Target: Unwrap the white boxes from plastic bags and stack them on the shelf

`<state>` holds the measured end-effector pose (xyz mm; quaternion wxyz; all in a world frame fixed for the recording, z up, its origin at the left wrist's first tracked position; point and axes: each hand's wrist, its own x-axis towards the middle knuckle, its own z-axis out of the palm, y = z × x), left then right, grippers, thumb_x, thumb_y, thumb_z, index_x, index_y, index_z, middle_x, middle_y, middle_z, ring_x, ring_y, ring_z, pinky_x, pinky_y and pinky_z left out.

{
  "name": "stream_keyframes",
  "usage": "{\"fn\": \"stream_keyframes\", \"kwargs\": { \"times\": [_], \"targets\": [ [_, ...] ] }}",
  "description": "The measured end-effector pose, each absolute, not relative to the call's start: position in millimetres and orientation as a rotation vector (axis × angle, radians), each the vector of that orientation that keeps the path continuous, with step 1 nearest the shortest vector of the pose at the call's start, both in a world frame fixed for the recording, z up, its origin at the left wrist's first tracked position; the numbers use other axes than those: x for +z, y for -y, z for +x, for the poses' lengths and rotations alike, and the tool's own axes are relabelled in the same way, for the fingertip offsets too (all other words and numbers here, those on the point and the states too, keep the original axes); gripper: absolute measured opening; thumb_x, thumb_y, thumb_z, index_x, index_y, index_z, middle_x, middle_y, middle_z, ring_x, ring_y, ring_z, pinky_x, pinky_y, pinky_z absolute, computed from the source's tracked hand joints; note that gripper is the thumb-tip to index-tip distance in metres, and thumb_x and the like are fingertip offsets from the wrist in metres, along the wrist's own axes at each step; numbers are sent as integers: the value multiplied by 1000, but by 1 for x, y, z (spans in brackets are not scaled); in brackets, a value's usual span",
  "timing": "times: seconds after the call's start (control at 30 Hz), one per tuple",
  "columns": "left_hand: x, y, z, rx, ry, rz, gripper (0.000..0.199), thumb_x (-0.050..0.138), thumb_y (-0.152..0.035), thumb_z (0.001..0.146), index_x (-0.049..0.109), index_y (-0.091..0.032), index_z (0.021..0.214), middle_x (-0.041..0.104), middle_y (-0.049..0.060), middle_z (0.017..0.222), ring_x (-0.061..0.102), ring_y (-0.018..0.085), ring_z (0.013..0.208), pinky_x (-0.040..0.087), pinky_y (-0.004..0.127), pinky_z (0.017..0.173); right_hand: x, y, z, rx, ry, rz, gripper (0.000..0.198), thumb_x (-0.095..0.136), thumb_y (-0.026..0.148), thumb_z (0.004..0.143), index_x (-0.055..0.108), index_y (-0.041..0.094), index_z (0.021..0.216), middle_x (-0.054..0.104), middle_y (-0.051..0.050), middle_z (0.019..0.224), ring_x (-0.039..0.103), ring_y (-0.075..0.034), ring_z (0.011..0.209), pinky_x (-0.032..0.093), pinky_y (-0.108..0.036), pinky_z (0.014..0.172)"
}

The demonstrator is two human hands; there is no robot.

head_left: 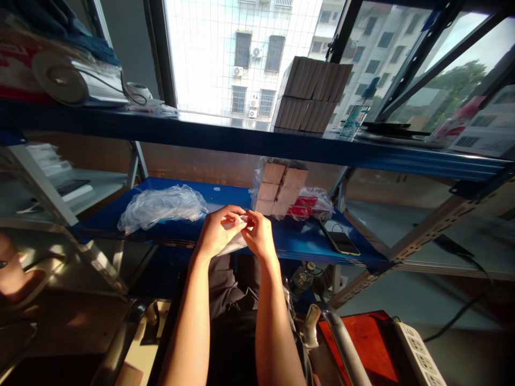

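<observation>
Fingertips pinched together here: the left hand (219, 230) and right hand (259, 233) meet, thumbs and forefingers closed on a pale, thin packet (235, 245). Its top edge sits between the fingertips, and the body hangs just below them, between the palms, above the lap; the fingers hide much of it.

Outward now, onto the blue shelf (225, 199)! Crumpled clear plastic (163, 206) lies left of the hands; just beyond the right hand, stacked boxes (277, 190) stand in clear wrap, a red packet (303, 206) beside them, and a phone (340, 236) flat near the right end.

Up top, grey-brown boxes (311, 94) are piled by the window. To the writing: far right, a white carton (485, 126) shows barcodes, its print too small to read; far left, red packaging (20, 69) carries pale lettering, blurred beyond reading.
</observation>
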<state>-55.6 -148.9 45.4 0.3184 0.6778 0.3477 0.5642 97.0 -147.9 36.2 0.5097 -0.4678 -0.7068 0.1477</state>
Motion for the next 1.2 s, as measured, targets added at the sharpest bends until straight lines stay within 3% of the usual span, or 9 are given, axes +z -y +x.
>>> {"fn": "stream_keyframes", "kwargs": {
  "times": [0.07, 0.13, 0.3, 0.37, 0.5, 0.63, 0.9, 1.03, 1.2],
  "targets": [
    [49, 151, -61, 1415, -914, 1879, 21, 74, -24, 84, 76, -23, 105, 79, 3, 96, 75, 17, 86, 62, 31, 87, 31, 142, 92, 191, 1740, -1144, 24, 62, 14, 79, 78, 19, 96, 73, -13, 101, 66, -28, 95, 54, -42, 87],
    [51, 152, -66, 1400, -956, 1954, 20, 72, -22, 85, 76, -24, 104, 79, 2, 97, 74, 18, 86, 60, 30, 86, 25, 137, 91, 216, 1751, -1139, 31, 58, 10, 78, 78, 20, 100, 75, -13, 107, 67, -28, 98, 53, -40, 89],
    [45, 145, -65, 1599, -1241, 2004, 13, 72, -14, 82, 75, -24, 89, 77, 2, 91, 73, 22, 88, 57, 33, 87, 16, 134, 92, 392, 1534, -1271, 25, 57, 17, 83, 78, 20, 96, 74, -3, 73, 61, -18, 60, 45, -27, 62],
    [40, 140, -57, 1689, -1345, 1994, 11, 73, -14, 82, 74, -25, 86, 76, 3, 91, 72, 23, 89, 56, 35, 88, 17, 135, 92, 368, 1458, -1335, 19, 60, 28, 88, 78, 20, 89, 71, -3, 65, 59, -18, 58, 40, -27, 58],
    [30, 133, -37, 1784, -1406, 1965, 8, 67, -19, 91, 72, -25, 89, 75, 3, 90, 71, 22, 87, 54, 34, 83, 24, 139, 93, 412, 1426, -1353, 38, 66, 51, 88, 70, 20, 68, 66, -3, 59, 54, -17, 56, 36, -27, 54],
    [29, 133, -21, 1872, -1435, 1876, 11, 64, -17, 93, 72, -24, 93, 75, 6, 94, 69, 23, 91, 53, 36, 86, 31, 143, 94, 694, 1302, -1186, 44, 69, 61, 84, 72, 18, 75, 66, -2, 61, 54, -16, 54, 39, -26, 51],
    [42, 138, -24, 1750, -1381, 1965, 16, 59, -14, 93, 72, -23, 90, 70, 5, 92, 66, 19, 80, 52, 30, 74, 31, 143, 87, 439, 1268, -1277, 22, 67, 42, 84, 74, 23, 93, 76, -3, 76, 67, -19, 63, 50, -29, 63],
    [45, 145, -44, 1582, -1332, 1983, 9, 65, -23, 93, 70, -23, 85, 72, 2, 83, 65, 17, 68, 50, 27, 67, 25, 138, 86, 621, 1303, -1181, 27, 62, 38, 86, 79, 21, 100, 77, -4, 71, 70, -21, 63, 54, -31, 64],
    [43, 157, -56, 1317, -1361, 1959, 25, 64, -39, 97, 62, -24, 78, 69, -1, 69, 61, 16, 59, 40, 24, 57, 23, 137, 94, 891, 1182, -933, 29, 76, 41, 78, 80, 17, 95, 82, -9, 89, 77, -24, 79, 60, -34, 78]
  ]
}}
